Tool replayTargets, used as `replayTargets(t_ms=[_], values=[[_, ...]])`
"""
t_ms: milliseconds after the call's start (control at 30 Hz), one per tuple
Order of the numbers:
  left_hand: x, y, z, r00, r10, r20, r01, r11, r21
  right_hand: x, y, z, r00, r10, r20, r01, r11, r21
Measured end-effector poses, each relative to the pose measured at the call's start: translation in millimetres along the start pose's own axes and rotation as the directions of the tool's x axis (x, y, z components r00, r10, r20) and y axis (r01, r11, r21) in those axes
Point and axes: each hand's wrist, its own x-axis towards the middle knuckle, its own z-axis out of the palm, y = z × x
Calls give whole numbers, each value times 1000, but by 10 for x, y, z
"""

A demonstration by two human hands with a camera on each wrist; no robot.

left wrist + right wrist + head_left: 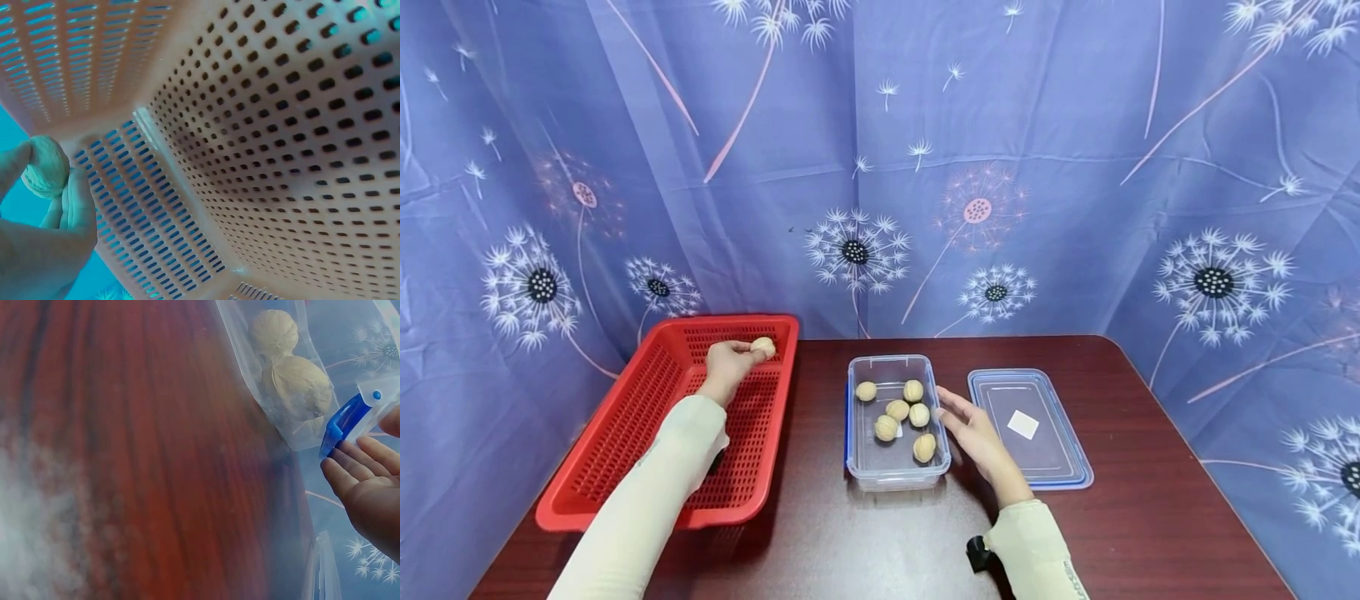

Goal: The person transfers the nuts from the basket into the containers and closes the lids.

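My left hand [730,367] pinches a walnut [763,347] between thumb and fingers, over the far right corner of the red basket [781,417]. The left wrist view shows the walnut [46,167] at the fingertips, beside the slotted basket wall [150,212]. On the table, a clear plastic box [868,471] holds several walnuts [886,428] lying loose on its bottom. My right hand [972,429] rests at the box's right side, fingers extended. In the right wrist view its fingertips touch the blue-edged side clip [350,419].
The box's clear lid [1052,450], with a white square label [1022,424], lies flat right of my right hand. A dark red wooden table [1150,500] carries everything. Behind it hangs a blue dandelion-print curtain [1075,125].
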Motion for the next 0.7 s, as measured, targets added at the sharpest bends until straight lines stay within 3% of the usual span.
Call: replayTargets(t_ms=[267, 700], values=[[8, 96, -42, 999, -13, -41, 10, 997, -73, -9, -8, 10, 1000, 7, -1, -7, 1000, 8], [-25, 401, 41, 992, 81, -92, -95, 984, -154, -7, -13, 18, 1000, 2, -5, -2, 1000, 3]])
